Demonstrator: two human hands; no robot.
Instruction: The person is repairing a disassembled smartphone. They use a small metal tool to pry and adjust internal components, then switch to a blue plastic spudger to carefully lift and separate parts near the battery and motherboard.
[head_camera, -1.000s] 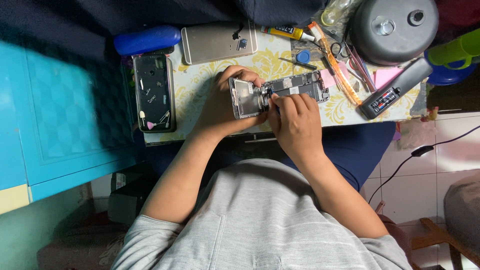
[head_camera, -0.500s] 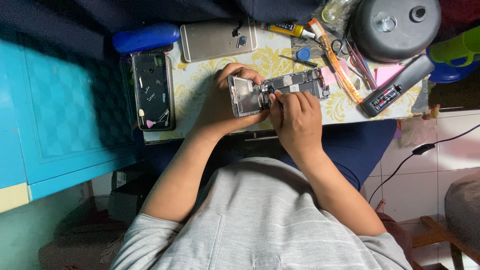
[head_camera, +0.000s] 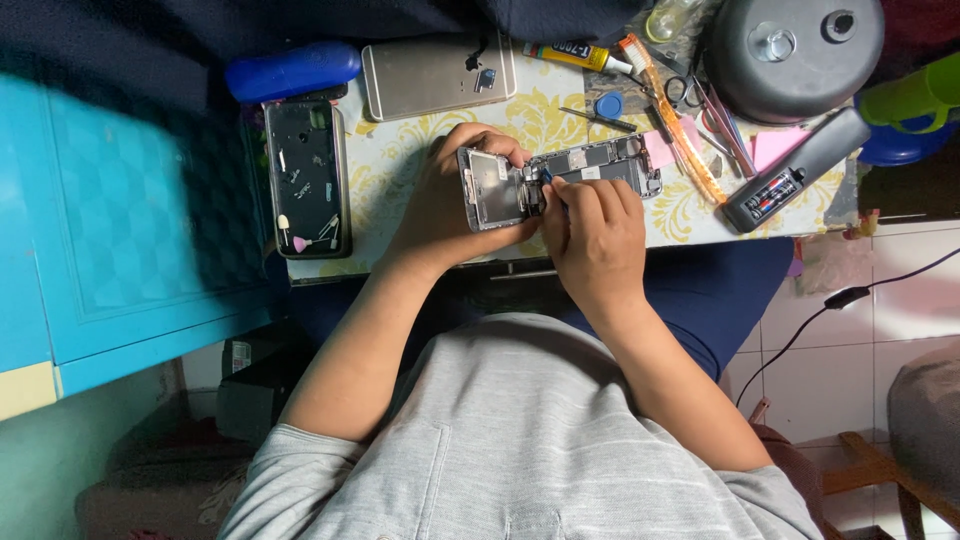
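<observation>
Opened phone chassis (head_camera: 560, 180) lies flat on the tabletop (head_camera: 400, 165), near its front edge, long axis running left-right across the person's body, screen side off, innards up. Left hand (head_camera: 450, 200) wraps the chassis's left end, fingers curled over the far rim, thumb under the near rim: closed on it, pinning it down. Right hand (head_camera: 590, 235) sits just in front of the chassis's middle, fingertips pinched shut on a small blue-tipped tool (head_camera: 547, 178); tip touches the board close to the left hand's fingers. What the tip engages is too small to tell. Both hands touch the chassis; right is the working one, coming at it from the near side, across the long axis.

Relative to the chassis: dark empty phone frame (head_camera: 306, 178) well to its left, long axis at right angles to it; gold phone back (head_camera: 438, 78) just beyond it; blue case (head_camera: 292, 70) beyond and left; glue tube (head_camera: 575, 55) and small screwdriver (head_camera: 598, 112) beyond; orange toothbrush (head_camera: 672, 115) and grey remote-like tester (head_camera: 795, 170) to its right; round grey lid (head_camera: 790, 50) far right, beyond.
</observation>
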